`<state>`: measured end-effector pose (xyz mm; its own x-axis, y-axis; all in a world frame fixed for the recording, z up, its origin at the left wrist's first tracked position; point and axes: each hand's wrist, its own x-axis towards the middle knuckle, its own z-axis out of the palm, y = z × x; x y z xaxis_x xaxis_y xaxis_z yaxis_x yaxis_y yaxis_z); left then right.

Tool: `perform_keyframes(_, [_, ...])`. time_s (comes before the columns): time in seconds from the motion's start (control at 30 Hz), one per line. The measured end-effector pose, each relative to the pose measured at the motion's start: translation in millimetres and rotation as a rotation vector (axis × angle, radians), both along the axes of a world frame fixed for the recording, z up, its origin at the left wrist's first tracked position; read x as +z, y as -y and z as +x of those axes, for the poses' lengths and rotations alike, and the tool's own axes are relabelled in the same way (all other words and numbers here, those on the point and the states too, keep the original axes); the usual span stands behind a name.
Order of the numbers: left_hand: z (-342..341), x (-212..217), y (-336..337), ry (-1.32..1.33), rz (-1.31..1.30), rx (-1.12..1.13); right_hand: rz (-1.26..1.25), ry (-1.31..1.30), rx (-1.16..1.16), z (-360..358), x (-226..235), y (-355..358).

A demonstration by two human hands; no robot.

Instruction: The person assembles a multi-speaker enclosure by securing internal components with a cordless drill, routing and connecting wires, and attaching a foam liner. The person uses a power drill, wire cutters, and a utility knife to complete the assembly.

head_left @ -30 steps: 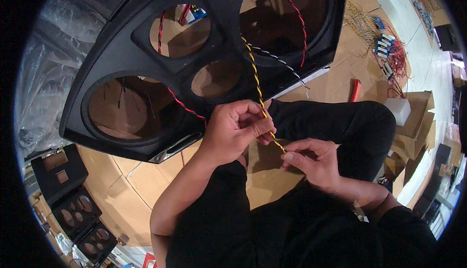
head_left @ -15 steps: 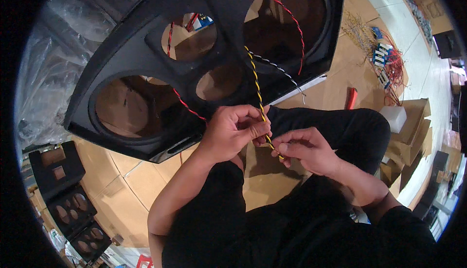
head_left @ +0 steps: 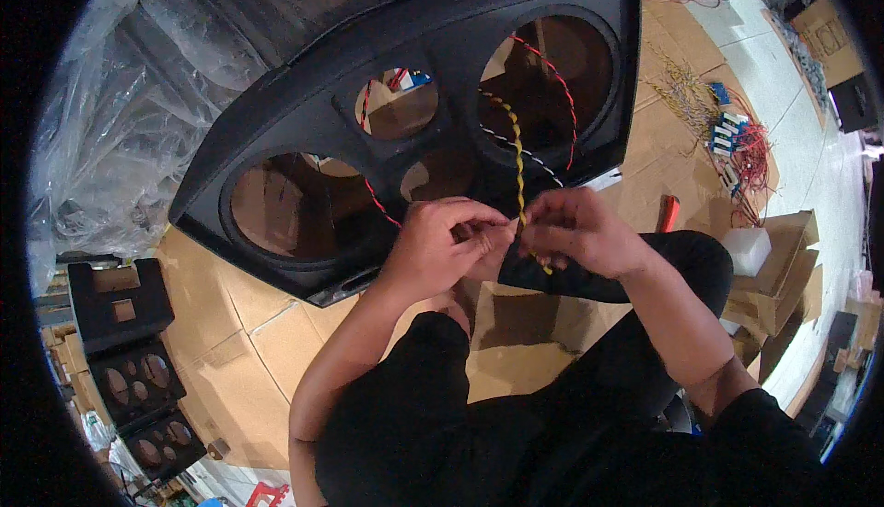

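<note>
Both hands meet near the middle, the left hand (head_left: pixel 440 247) and right hand (head_left: pixel 578 231) pinching the yellow-and-black twisted wire (head_left: pixel 516 152) that runs up into the far right opening of the black speaker cabinet (head_left: pixel 304 111) lying on cardboard.

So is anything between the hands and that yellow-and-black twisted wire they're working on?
Nothing visible. Both the left hand and the right hand already pinch the yellow-and-black twisted wire, which runs freely up into the large round opening of the black speaker cabinet. Only their own fingers cover its lower end.
</note>
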<state>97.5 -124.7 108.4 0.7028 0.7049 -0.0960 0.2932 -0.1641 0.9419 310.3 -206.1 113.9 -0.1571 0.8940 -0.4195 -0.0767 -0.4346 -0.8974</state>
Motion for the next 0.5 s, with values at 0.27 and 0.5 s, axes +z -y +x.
perform_keyframes(0.27, [-67.0, 6.4, -13.9, 0.159, 0.463, 0.592, 0.348, 0.567, -0.239, 52.6, -26.1, -50.4])
perform_keyframes(0.5, [-70.3, -27.0, -16.9, 0.029, 0.606, 0.581, 0.272, 1.081, 0.055, 43.1, -19.2, -90.3])
